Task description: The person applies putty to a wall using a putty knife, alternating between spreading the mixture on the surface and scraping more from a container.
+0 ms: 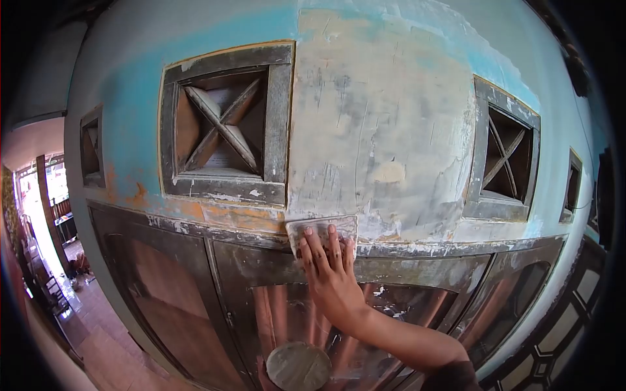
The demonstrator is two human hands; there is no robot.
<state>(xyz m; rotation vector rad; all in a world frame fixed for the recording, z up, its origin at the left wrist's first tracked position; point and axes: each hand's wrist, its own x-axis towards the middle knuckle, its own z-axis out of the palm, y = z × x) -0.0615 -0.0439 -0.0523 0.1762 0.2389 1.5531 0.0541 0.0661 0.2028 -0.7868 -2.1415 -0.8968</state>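
My right hand (329,270) presses a flat rectangular putty spreader (323,225) against the wall, its fingers laid over the face and the thumb side partly hidden. The spreader is smeared with pale filler and sits at the lower edge of the patched wall (385,124), just above the dark wooden frame. Low in the view is a round container (298,367) with a grey, putty-like surface. A small part of my left hand (262,373) shows at its left side, holding it; most of that hand is out of sight.
Vent openings with crossed wooden bars, one at the left (222,124) and one at the right (502,153), flank the patch. Below run dark wooden doors (417,270) with reflective panes. A tiled floor (107,339) and bright doorway lie at far left.
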